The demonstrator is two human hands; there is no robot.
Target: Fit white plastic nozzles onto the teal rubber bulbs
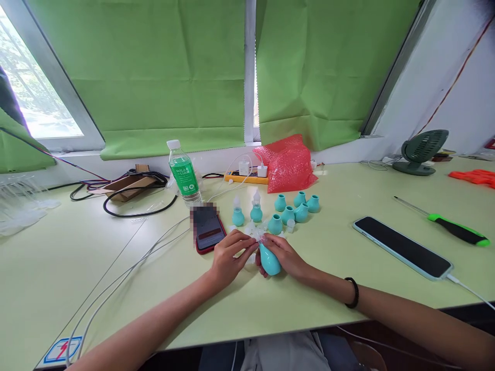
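My right hand (280, 252) is wrapped round a glossy turquoise bulb (269, 260), which tilts with its wide end toward the table's front edge. At the bulb's narrow end, the fingers of my left hand (234, 254) are pinched on a small clear piece (257, 235), partly hidden by both hands. Just beyond my hands lie more small clear pieces (291, 224). Two small turquoise bulbs with clear tips, one (238, 217) left of the other (256, 213), stand upright. Several open-necked turquoise bulbs (287, 215) are grouped to their right.
A red-cased phone (209, 229) lies left of the bulbs, near a water bottle (184, 175). Behind are a power strip (247, 178) and red bubble wrap (290, 165). Rightward are another phone (402, 247), a screwdriver (458, 228) and a fan (421, 149). White cables (143, 260) cross the left side.
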